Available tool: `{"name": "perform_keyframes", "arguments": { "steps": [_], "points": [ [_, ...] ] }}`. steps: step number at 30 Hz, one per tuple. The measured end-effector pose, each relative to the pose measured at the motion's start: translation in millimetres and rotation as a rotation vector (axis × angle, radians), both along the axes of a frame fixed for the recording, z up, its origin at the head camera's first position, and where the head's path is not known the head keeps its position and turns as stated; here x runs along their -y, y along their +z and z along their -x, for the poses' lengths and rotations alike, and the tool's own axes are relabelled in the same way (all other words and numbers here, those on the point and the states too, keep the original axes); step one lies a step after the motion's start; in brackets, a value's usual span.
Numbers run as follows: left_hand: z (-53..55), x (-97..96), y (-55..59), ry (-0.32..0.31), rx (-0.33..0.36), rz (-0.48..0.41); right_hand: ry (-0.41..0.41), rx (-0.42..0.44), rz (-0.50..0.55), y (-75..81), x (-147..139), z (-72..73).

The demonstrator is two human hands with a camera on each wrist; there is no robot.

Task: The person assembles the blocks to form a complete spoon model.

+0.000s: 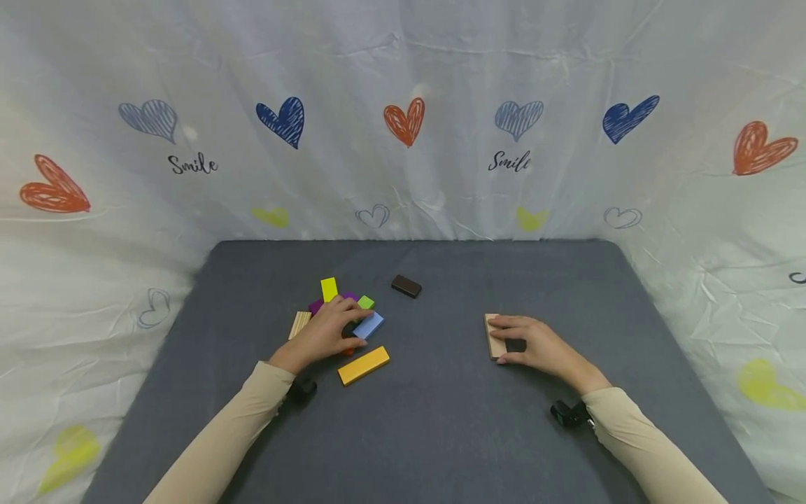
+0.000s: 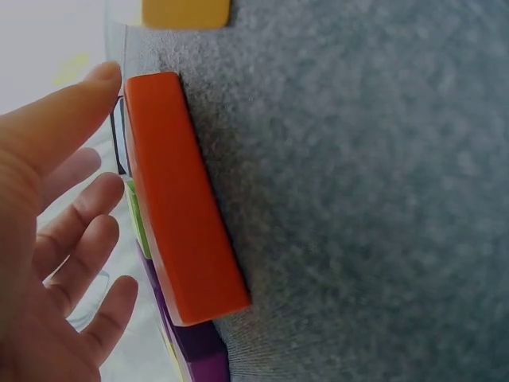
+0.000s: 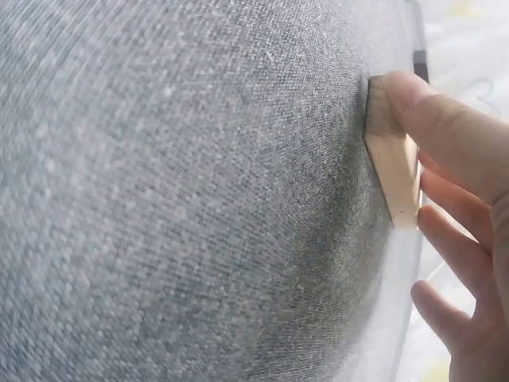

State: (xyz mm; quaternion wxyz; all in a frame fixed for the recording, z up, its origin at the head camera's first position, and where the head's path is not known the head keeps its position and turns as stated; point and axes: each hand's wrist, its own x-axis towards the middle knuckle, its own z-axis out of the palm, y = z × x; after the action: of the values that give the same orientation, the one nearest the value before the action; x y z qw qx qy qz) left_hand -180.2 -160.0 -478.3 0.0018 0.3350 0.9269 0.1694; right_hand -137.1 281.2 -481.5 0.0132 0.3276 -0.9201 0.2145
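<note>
Over a loose cluster of coloured blocks, my left hand (image 1: 324, 329) has its thumb and fingers spread, with nothing between them. Its fingertips overlap the light blue block (image 1: 370, 325) in the head view. A red-orange block (image 2: 183, 199) lies just beyond the thumb and fingers in the left wrist view; in the head view the hand mostly hides it. On the right, my right hand (image 1: 538, 344) holds a plain wooden block (image 1: 493, 337) lying flat on the table. The thumb is on its near end (image 3: 383, 111), with fingers along its far side and top.
A yellow-orange block (image 1: 364, 365) lies in front of the cluster. Around the left hand are yellow (image 1: 329, 288), green (image 1: 366, 302), purple (image 1: 316, 306) and striped wooden (image 1: 300, 323) blocks. A dark brown block (image 1: 406, 285) lies apart, farther back. A white curtain (image 1: 453, 84) hangs behind the grey table.
</note>
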Motion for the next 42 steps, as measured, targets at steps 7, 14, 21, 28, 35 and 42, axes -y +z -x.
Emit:
{"name": "perform_keyframes", "arguments": {
  "steps": [7,14,21,28,35,42],
  "points": [
    [7.1,-3.3,-0.5,-0.011,0.025,0.084,-0.022,0.034,0.012,-4.8,-0.9,-1.5],
    [14.4,-7.9,3.0,0.017,0.11,0.131,-0.024,0.041,0.031,-5.9,-2.0,-2.5],
    [19.1,-11.2,5.3,0.009,0.135,0.164,-0.026,0.035,0.042,-7.5,-3.0,-2.5],
    [21.3,-14.6,6.6,0.005,0.139,0.116,-0.021,0.021,0.049,-7.8,-2.6,-2.7],
    [20.8,-20.7,10.0,0.033,0.201,-0.033,-0.031,0.058,0.048,-6.7,-2.7,-3.7],
    [22.5,-32.6,13.2,0.048,0.196,-0.051,-0.033,0.03,0.04,-9.4,-4.1,-3.2]
  ]
}}
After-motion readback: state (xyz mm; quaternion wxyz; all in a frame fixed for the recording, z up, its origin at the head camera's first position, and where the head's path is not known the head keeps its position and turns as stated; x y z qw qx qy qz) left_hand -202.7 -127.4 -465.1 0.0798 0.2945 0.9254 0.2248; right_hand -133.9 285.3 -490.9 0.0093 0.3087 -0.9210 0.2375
